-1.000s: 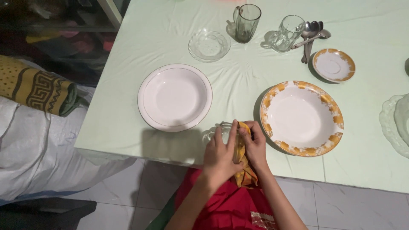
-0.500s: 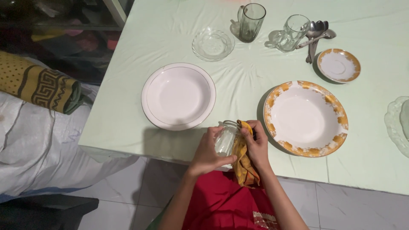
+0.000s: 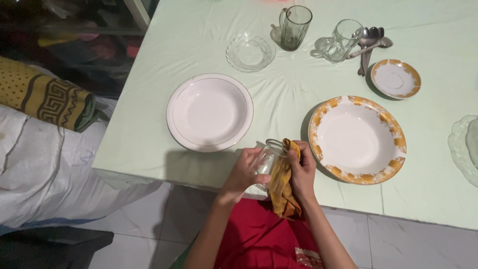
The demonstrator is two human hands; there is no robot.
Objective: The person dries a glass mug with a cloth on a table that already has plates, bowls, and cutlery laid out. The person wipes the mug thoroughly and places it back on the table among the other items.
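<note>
My left hand [image 3: 244, 172] grips a small clear glass [image 3: 267, 158] at the near edge of the pale green table [image 3: 149, 124]. My right hand [image 3: 301, 172] presses a yellow patterned cloth [image 3: 282, 187] against the glass's side and rim. The cloth hangs down over my red clothing. Both hands sit between a white deep plate [image 3: 209, 112] on the left and a yellow-rimmed deep plate [image 3: 357, 139] on the right.
At the back stand a clear glass saucer [image 3: 250, 52], a dark glass mug [image 3: 295, 26], a clear glass mug [image 3: 340, 40], several spoons [image 3: 368, 42] and a small yellow-rimmed saucer [image 3: 396, 78]. A pale glass dish [image 3: 463, 149] lies at the right edge. Patterned fabric [image 3: 45, 97] lies left.
My left hand has shifted from covering the glass to holding it by the side, and the glass has tilted so its rim shows. The cloth stays against it.
</note>
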